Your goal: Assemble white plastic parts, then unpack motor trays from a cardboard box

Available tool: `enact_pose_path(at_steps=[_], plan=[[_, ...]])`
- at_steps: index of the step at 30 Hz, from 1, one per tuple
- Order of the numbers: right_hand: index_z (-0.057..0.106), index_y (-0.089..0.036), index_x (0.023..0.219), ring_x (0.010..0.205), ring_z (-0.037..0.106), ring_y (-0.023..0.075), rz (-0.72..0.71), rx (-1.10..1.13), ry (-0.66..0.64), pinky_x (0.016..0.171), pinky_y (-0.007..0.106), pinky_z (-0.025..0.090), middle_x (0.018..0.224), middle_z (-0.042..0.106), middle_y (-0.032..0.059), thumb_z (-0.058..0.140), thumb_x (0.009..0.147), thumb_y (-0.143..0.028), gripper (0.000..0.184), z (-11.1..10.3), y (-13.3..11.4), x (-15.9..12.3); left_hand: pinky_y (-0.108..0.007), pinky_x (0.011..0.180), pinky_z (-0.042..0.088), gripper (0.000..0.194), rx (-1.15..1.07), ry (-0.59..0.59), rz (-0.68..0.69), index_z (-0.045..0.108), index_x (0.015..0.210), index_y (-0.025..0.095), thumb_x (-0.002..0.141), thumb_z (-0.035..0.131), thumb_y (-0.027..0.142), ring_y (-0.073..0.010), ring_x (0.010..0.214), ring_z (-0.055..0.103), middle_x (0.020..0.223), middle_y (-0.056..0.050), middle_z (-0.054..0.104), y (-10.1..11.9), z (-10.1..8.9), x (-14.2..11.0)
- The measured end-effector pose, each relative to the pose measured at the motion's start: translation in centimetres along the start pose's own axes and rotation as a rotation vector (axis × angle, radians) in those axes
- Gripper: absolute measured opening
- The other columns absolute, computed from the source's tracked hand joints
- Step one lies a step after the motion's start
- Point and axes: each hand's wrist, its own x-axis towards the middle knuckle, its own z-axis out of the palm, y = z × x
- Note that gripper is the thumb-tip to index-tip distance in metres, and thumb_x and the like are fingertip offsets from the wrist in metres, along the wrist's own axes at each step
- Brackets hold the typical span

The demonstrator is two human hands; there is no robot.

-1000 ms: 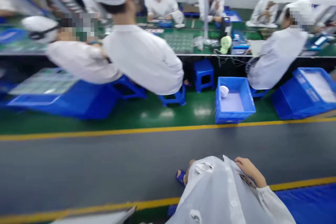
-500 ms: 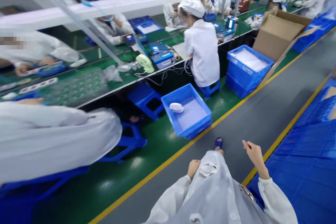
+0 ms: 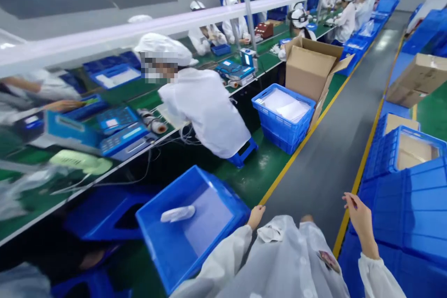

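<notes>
My left hand (image 3: 256,216) hangs at my side with its fingers curled in, and nothing shows in it. It is nearest to a blue bin (image 3: 218,195) on the floor, beside its right edge; whether they touch I cannot tell. Inside that bin lies a white rounded object (image 3: 178,214), blurred. My right hand (image 3: 360,219) is held out over the aisle's right side, fingers loosely bent and apart, holding nothing visible. Stacked blue crates (image 3: 419,200) stand beyond it.
A grey aisle (image 3: 324,149) runs ahead between yellow lines. On the left, a seated person in white (image 3: 209,107) works at a long bench. Ahead stand a blue crate with white sheets (image 3: 282,121) and an open cardboard box (image 3: 307,67). Another carton (image 3: 417,79) sits right.
I have walked forward along the aisle, and the view has turned. The floor bin and seated person are nearer and further left. My right hand's fingers look a little looser.
</notes>
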Motion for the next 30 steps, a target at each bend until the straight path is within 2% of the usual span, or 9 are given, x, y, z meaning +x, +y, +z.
enact_pose_path(at_steps=[4, 8, 10, 13, 16, 19, 22, 24, 30], plan=[[0.068, -0.014, 0.118, 0.074, 0.073, 0.0229, 0.125, 0.013, 0.137, 0.059, 0.031, 0.057, 0.106, 0.074, 0.0154, 0.043, 0.084, -0.057, 0.06, -3.1, 6.9, 8.3, -0.039, 0.085, 0.058, 0.034, 0.046, -0.063, 0.028, 0.062, 0.118, 0.013, 0.096, 0.061, 0.04, -0.0195, 0.098, 0.066, 0.113, -0.007, 0.066, 9.9, 1.3, 12.7], [0.067, -0.013, 0.12, 0.061, 0.069, 0.0221, 0.147, -0.056, 0.232, 0.063, 0.037, 0.057, 0.1, 0.074, 0.0155, 0.042, 0.081, -0.053, 0.061, -6.4, 12.0, 19.0, -0.039, 0.086, 0.058, 0.033, 0.032, -0.106, 0.137, 0.062, 0.117, 0.014, 0.097, 0.06, 0.039, -0.0187, 0.098, 0.066, 0.113, -0.008, 0.066, 22.4, 4.8, 23.5], [0.068, -0.013, 0.116, 0.067, 0.07, 0.0243, 0.106, -0.071, 0.237, 0.07, 0.041, 0.057, 0.102, 0.073, 0.0166, 0.043, 0.079, -0.053, 0.06, -8.2, 13.1, 25.2, -0.038, 0.085, 0.058, 0.032, 0.026, -0.13, 0.191, 0.063, 0.117, 0.014, 0.097, 0.06, 0.039, -0.0183, 0.097, 0.066, 0.112, -0.007, 0.066, 29.2, 7.0, 27.3], [0.07, -0.017, 0.111, 0.08, 0.071, 0.0264, 0.024, -0.061, 0.221, 0.077, 0.043, 0.057, 0.109, 0.072, 0.0161, 0.044, 0.08, -0.052, 0.053, -10.4, 12.8, 35.0, -0.035, 0.08, 0.059, 0.031, 0.028, -0.143, 0.273, 0.063, 0.115, 0.014, 0.097, 0.06, 0.039, -0.0167, 0.092, 0.066, 0.108, -0.006, 0.067, 38.8, 9.7, 31.5], [0.07, -0.018, 0.106, 0.091, 0.07, 0.0266, -0.066, -0.041, 0.179, 0.077, 0.04, 0.058, 0.111, 0.072, 0.0153, 0.043, 0.082, -0.049, 0.047, -11.3, 11.2, 44.7, -0.036, 0.084, 0.058, 0.027, 0.029, -0.086, 0.374, 0.064, 0.112, 0.014, 0.097, 0.06, 0.037, -0.0164, 0.094, 0.066, 0.108, -0.007, 0.067, 46.3, 10.5, 35.1], [0.07, -0.019, 0.109, 0.095, 0.07, 0.0246, -0.175, -0.016, 0.105, 0.078, 0.038, 0.059, 0.116, 0.07, 0.0146, 0.044, 0.085, -0.045, 0.044, -10.6, 8.8, 54.4, -0.039, 0.089, 0.057, 0.023, 0.02, 0.027, 0.463, 0.065, 0.108, 0.013, 0.097, 0.061, 0.033, -0.0173, 0.098, 0.066, 0.108, -0.007, 0.067, 51.7, 8.7, 39.3], [0.07, -0.018, 0.11, 0.099, 0.069, 0.0234, -0.305, 0.017, 0.032, 0.08, 0.037, 0.06, 0.121, 0.068, 0.0149, 0.044, 0.089, -0.042, 0.04, -8.9, 5.2, 64.3, -0.041, 0.094, 0.055, 0.019, 0.01, 0.177, 0.534, 0.064, 0.108, 0.014, 0.098, 0.058, 0.029, -0.0184, 0.101, 0.065, 0.109, -0.007, 0.066, 56.4, 4.9, 44.9], [0.069, -0.018, 0.113, 0.114, 0.064, 0.0239, -0.398, 0.035, 0.016, 0.09, 0.038, 0.058, 0.126, 0.066, 0.0147, 0.043, 0.093, -0.039, 0.039, -7.6, 2.3, 71.1, -0.04, 0.102, 0.052, 0.019, 0.008, 0.281, 0.608, 0.063, 0.109, 0.016, 0.1, 0.047, 0.021, -0.0201, 0.11, 0.063, 0.115, -0.009, 0.065, 60.2, 1.8, 49.2], [0.068, -0.019, 0.113, 0.117, 0.061, 0.0244, -0.634, 0.017, 0.002, 0.105, 0.046, 0.049, 0.125, 0.066, 0.0132, 0.043, 0.096, -0.032, 0.033, -4.0, -7.3, 89.8, -0.044, 0.119, 0.037, 0.035, 0.045, 0.552, 0.877, 0.057, 0.127, 0.016, 0.102, 0.033, 0.02, -0.0216, 0.139, 0.047, 0.142, -0.015, 0.054, 75.6, -7.3, 61.9]])
